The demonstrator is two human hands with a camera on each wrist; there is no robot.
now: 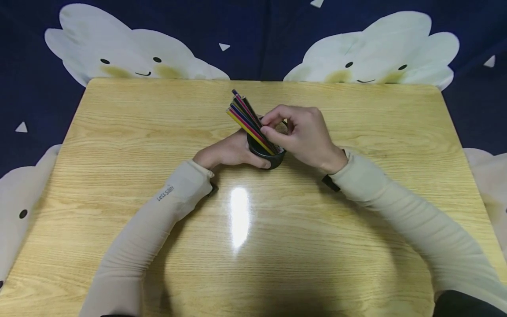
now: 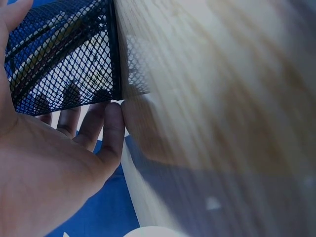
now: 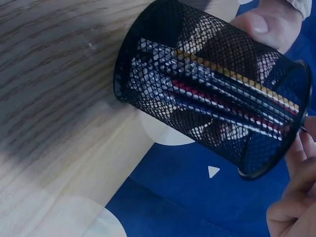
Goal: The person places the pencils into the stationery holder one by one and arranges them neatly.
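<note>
A black wire-mesh pencil cup stands on the wooden table, with several coloured pencils leaning out over its left side. My left hand holds the cup from the left, thumb at the front and fingers round the back. Through the mesh in the right wrist view, pencils lie slanted inside. Over the cup's mouth, my right hand pinches a dark pencil between thumb and index finger, beside the bunch. The pinched pencil is mostly hidden by those fingers.
The light wooden table reaches out on all sides of the cup. Along its far edge hangs a dark blue cloth with white cloud prints. Both forearms, in beige sleeves, lie over the table's near half.
</note>
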